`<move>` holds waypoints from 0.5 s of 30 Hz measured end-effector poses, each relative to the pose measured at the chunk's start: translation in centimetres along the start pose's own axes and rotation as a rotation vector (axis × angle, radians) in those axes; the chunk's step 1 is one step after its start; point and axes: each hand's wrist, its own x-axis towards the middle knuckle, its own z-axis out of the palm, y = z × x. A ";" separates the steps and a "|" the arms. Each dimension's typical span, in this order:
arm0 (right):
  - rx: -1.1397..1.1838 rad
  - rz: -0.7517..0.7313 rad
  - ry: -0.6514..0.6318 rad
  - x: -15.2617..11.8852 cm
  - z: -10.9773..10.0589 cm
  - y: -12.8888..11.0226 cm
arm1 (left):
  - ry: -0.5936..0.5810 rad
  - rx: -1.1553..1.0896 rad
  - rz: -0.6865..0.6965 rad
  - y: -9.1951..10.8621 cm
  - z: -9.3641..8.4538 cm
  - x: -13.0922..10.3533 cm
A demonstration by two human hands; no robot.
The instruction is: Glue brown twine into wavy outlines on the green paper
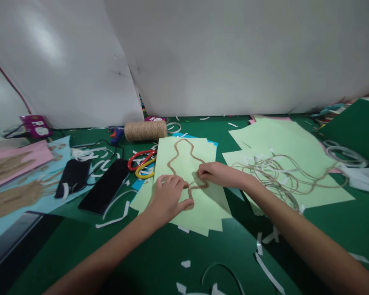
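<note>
A pale green paper sheet [184,155] lies in the middle on a stack of similar sheets. Brown twine [171,164] forms a curving outline on it, narrow at the top and wider below. My left hand [169,194] rests on the paper with its fingers apart, thumb and fingertips against the lower part of the twine. Above the right side of the outline, my right hand [213,173] pinches the twine between bent fingers. Its fingertips partly hide the strand there.
A twine spool [145,130] stands behind red- and yellow-handled scissors [143,157]. Left lie a phone [105,186] and twine-covered papers [21,198]. A loose twine tangle [276,176] covers green sheets at right. White paper strips [269,272] litter the green table [153,258].
</note>
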 end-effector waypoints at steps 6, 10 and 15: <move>-0.015 -0.010 0.034 -0.2 0.3 0.4 | 0.014 0.039 0.026 0.0 0.1 0.0; -0.017 -0.031 0.031 -0.3 0.3 0.4 | 0.024 0.085 0.034 0.2 0.1 -0.1; -0.001 -0.054 0.026 -0.6 0.3 0.6 | 0.017 0.101 0.024 0.2 0.1 -0.1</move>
